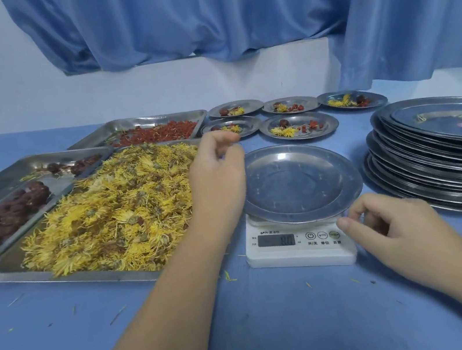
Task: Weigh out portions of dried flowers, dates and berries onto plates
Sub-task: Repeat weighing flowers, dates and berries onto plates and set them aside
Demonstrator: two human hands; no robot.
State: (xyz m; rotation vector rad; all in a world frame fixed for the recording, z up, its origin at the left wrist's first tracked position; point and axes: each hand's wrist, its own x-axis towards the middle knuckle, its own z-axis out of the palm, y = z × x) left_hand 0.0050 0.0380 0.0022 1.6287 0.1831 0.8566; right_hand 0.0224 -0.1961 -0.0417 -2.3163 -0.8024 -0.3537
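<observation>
A bare steel plate [301,184] is set on a white kitchen scale [298,255] at the centre of the frame, on a blue desk [251,339]; the digits on the scale's display [276,240] are too blurred to be read. The left hand [217,174] is held over the right edge of the flower tray [6,267], in which dried yellow flowers [103,220] are heaped, just left of the plate. Its fingers are curled toward the thumb, and whether anything is pinched between them cannot be told. The right hand [391,227] is held at the scale's right corner with fingers loosely curled and nothing gripped, the thumb tip lying just beside the scale's buttons. Dark red dates [2,222] are piled in a date tray [60,188] at the left edge of the frame, and red berries [161,133] are spread in a berry tray [123,122] behind the flowers. Five portioned plates [331,123], each bearing flowers with a date or berries, are ranged behind the scale. A stack of plates [437,171] is seen at the right edge, and a blue curtain [226,7] is hung across the top. Stray petals [230,277] are scattered on the desk.
</observation>
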